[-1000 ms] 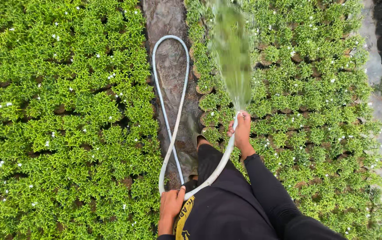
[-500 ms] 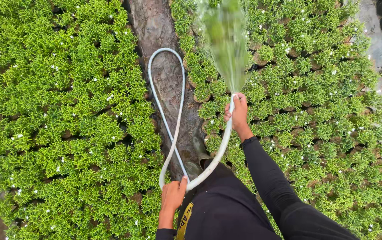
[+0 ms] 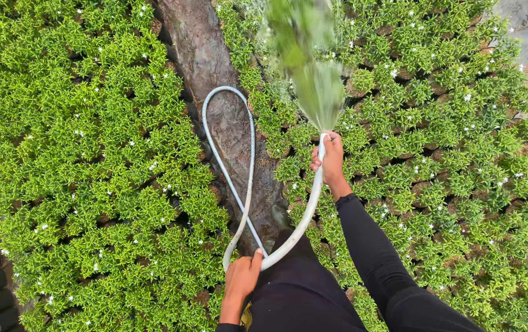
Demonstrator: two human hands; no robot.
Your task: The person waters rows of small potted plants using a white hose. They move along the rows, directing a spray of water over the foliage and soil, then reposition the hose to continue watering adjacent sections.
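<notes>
Pale grey flexible hose (image 3: 248, 184) loops over the wet dirt path (image 3: 205, 55) between beds of small green potted plants (image 3: 86, 160). Right hand (image 3: 330, 161) wraps closed round its nozzle end, water fanning out over the right bed; left hand (image 3: 241, 278) grips the hose low by the person's dark trousers (image 3: 304, 295).
</notes>
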